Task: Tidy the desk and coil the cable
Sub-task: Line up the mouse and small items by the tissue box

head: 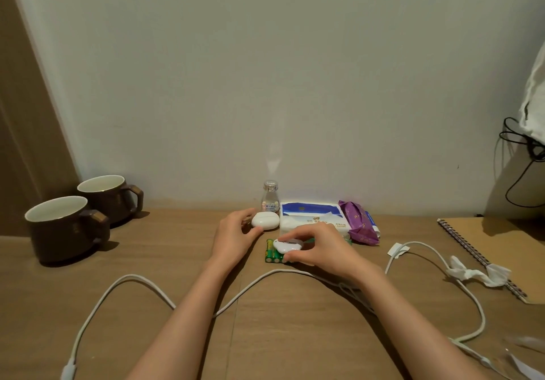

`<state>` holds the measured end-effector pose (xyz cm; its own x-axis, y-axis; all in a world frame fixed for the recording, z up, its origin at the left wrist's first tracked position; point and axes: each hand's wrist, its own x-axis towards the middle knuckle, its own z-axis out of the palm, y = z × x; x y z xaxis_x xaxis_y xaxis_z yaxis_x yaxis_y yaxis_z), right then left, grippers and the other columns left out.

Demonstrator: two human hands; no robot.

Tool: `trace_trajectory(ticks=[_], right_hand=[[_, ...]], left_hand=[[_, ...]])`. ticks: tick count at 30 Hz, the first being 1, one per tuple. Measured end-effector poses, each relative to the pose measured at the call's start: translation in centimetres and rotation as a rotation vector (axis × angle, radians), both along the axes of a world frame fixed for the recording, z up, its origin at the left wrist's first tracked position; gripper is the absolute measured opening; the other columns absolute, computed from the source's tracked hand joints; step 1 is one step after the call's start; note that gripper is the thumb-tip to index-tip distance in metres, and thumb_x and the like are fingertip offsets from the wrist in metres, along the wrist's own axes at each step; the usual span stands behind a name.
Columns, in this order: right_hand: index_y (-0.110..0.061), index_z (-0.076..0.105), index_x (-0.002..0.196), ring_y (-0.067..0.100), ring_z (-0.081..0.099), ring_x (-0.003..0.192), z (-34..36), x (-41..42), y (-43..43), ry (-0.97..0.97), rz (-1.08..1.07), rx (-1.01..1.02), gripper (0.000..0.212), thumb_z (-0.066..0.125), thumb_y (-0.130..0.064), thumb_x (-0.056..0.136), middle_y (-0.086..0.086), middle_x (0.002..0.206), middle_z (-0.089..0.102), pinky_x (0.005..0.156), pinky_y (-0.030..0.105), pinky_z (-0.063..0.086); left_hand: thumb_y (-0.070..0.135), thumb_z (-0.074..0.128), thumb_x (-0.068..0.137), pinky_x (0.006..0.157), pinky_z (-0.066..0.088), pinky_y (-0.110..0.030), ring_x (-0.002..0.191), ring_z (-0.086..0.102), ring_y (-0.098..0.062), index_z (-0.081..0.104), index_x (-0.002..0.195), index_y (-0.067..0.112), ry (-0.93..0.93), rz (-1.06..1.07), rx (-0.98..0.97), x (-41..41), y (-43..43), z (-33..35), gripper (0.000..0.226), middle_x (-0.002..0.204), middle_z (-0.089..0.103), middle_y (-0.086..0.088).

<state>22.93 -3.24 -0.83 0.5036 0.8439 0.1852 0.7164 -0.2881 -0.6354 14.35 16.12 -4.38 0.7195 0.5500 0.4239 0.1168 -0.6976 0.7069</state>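
A long white cable (124, 280) snakes loosely across the wooden desk (165, 244) from the lower left, under both forearms, to the right side. My left hand (236, 233) holds a white oval earbud case (265, 220) between thumb and fingers, near the wall. My right hand (315, 247) pinches a small white oval gadget (286, 245) just above a pack of green batteries (272, 252). Behind them stand a small clear bottle (270, 200), a white and blue tissue pack (312, 216) and a purple wrapper (360, 223).
Two brown mugs (66, 227) stand at the left by the wall. A spiral notebook (501, 249) lies at the right, with crumpled white tissue (472, 272) on its edge. Black cords (522, 155) hang at the far right under a white cloth.
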Motion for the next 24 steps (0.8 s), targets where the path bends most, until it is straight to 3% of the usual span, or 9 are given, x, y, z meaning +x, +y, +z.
trace_trajectory(ticks=[5,11,24], right_hand=[[-0.033,0.068,0.114,-0.002,0.058,0.099,-0.3,-0.3,0.2,-0.007,0.013,0.018,0.038,0.077,-0.032,0.077,-0.014,0.111,0.067,0.077,0.012,0.048],[-0.035,0.066,0.109,0.001,0.059,0.1,-0.8,-0.6,0.4,-0.028,0.023,0.04,0.038,0.079,-0.033,0.073,-0.013,0.108,0.067,0.087,0.026,0.053],[-0.03,0.059,0.118,0.004,0.056,0.101,-0.8,-1.7,0.5,-0.072,0.055,0.034,0.041,0.075,-0.03,0.08,-0.008,0.116,0.064,0.081,0.015,0.044]], left_hand=[[0.022,0.067,0.086,0.085,0.045,-0.021,0.1,0.056,-0.007,0.055,0.129,0.018,-0.053,0.009,-0.128,-0.5,0.0,0.0,0.045,0.128,0.057,-0.003],[0.017,0.053,0.094,0.09,0.039,-0.022,0.114,0.055,-0.017,0.053,0.131,0.015,-0.009,0.015,-0.19,-1.8,-0.4,0.4,0.037,0.134,0.055,-0.006],[0.022,0.044,0.098,0.097,0.041,-0.029,0.117,0.054,-0.017,0.052,0.131,0.018,0.07,0.011,-0.142,-4.3,-1.4,0.2,0.034,0.134,0.053,-0.008]])
